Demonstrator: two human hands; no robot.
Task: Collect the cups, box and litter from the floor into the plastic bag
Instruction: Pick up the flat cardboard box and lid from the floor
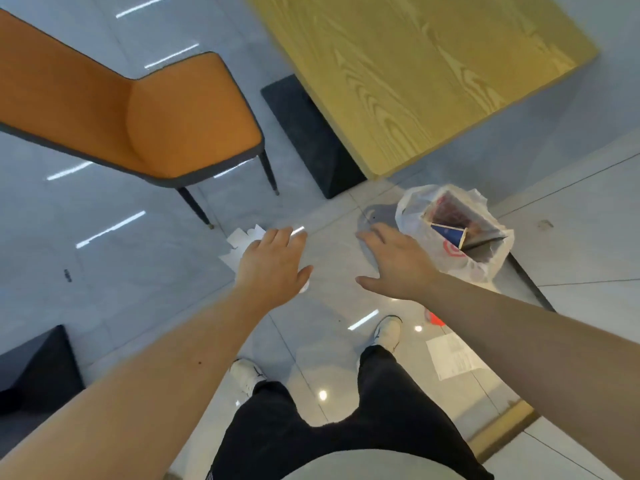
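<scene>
- The left hand (273, 261) reaches forward over the floor (138, 271), palm down, fingers loosely spread; it holds nothing.
- Directly under and beyond that hand lies white paper litter (242, 242), flat on the tiles near the front leg of the orange chair (138, 109); the hand covers part of it, and whether it touches the paper cannot be told.
- The right hand (394, 261) is also stretched out, palm down, fingers apart and empty, just beside the plastic bag (450, 251).
- The plastic bag, white and translucent with a red mark on its side, stands open on the floor close to the corner of the yellow wood-grain tabletop (415, 71).
- Inside the bag a blue cup (448, 233) lies tilted with its rim toward the right, against a dark reddish box (453, 213) that fills much of the opening.
- A small orange-red scrap (433, 318) lies on the floor below the bag, partly hidden by the right forearm.
- A pale sheet of paper (453, 355) lies flat on the tiles further toward the person, right of the right shoe (389, 332).
- The left shoe (247, 374) shows beside the dark trousers (346, 427).
- A dark base (311, 140) sits under the tabletop.
</scene>
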